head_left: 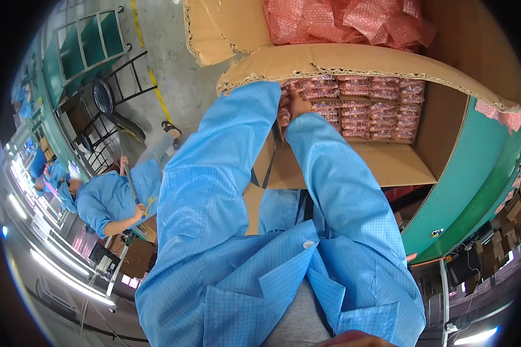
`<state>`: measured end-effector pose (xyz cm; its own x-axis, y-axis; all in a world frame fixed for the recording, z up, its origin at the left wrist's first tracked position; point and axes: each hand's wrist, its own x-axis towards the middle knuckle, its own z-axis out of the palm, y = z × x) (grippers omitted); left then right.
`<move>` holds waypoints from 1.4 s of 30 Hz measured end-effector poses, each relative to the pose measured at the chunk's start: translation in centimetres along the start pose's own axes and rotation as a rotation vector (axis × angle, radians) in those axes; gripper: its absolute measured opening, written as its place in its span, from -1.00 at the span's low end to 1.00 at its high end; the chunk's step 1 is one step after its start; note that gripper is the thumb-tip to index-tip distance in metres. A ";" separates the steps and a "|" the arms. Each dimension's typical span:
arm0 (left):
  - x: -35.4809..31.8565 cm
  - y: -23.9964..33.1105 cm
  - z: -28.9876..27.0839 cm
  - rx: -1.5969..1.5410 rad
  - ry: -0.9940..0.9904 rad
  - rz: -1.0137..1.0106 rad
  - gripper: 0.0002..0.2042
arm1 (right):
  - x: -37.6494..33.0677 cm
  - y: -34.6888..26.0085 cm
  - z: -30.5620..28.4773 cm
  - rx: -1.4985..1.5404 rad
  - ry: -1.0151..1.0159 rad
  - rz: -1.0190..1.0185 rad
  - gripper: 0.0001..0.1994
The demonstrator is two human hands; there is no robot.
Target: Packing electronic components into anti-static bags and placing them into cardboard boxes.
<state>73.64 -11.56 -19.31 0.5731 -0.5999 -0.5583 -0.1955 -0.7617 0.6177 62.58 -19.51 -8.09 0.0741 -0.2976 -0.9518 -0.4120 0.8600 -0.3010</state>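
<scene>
A large open cardboard box (396, 161) stands in front of me. Inside it, small packs in pink wrap (356, 118) are stacked in neat rows. My right hand (299, 105) reaches into the box's left side, its fingers bent round a pink-wrapped pack at the left end of the rows. Its fingertips are partly lost among the packs. My left arm (231, 124), in a blue checked sleeve, stretches to the same corner. The far flap (353, 59) and the sleeve hide my left hand.
Behind the flap, pink bubble wrap (341, 22) fills another carton. The box rests by a green curved surface (454, 173) on the right. To the left, a person in blue (121, 196) grips a pole near a black hand cart (118, 92). A green rack (90, 46) stands beyond.
</scene>
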 end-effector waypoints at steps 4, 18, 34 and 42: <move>2.0 4.4 2.3 0.148 0.064 0.192 -0.39 | 7.8 1.9 -4.1 0.025 -0.081 0.060 -0.68; -3.7 13.9 0.4 0.509 0.419 0.176 -0.46 | 8.9 -0.5 -7.4 0.097 -0.275 0.240 -0.76; -3.2 12.1 1.8 0.711 0.086 -0.052 -0.74 | -2.9 -13.2 -36.0 -0.383 -0.050 -0.761 -0.78; -1.8 16.2 -1.0 0.724 -0.327 -0.103 -0.79 | -0.2 -24.8 -51.3 -0.716 0.792 -1.179 -0.51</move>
<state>70.23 -22.61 -7.72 0.3756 -0.4741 -0.7964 -0.6870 -0.7192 0.1041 26.21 -62.07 2.63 0.2703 -0.9549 0.1234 -0.8085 -0.2946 -0.5095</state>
